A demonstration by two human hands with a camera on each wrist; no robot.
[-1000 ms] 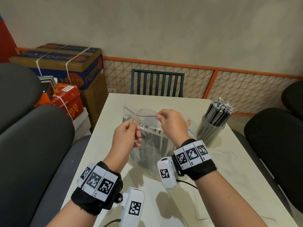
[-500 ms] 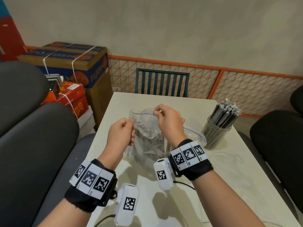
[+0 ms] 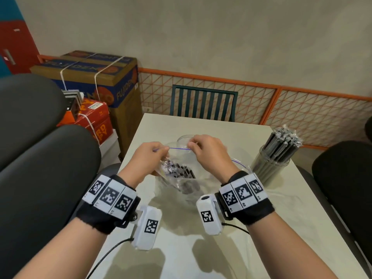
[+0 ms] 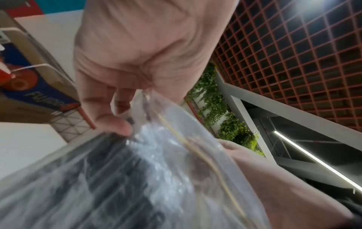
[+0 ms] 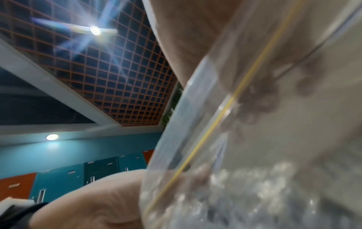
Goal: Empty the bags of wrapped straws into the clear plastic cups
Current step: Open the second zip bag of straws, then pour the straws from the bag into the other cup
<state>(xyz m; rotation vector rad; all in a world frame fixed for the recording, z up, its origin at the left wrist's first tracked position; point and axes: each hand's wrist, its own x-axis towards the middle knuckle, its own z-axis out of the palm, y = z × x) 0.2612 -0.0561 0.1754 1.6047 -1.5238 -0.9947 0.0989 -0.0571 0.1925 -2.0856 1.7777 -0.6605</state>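
Observation:
A clear zip bag of dark wrapped straws hangs over the white table, held up at its mouth. My left hand pinches the left end of the blue zip line. My right hand pinches the far lip to the right, and the mouth gapes between them. Behind the bag stands an empty clear cup, mostly hidden. In the left wrist view the left hand's fingers pinch the bag. The right wrist view shows the bag close up and blurred.
A second clear cup packed with wrapped straws stands at the table's right edge. Another empty bag lies behind my right wrist. Dark chairs flank both sides, a green chair stands at the far end, and boxes are stacked at left.
Both hands have spread the bag's mouth wider and drawn it nearer, so the straw ends show inside the opening. The camera has tilted slightly.

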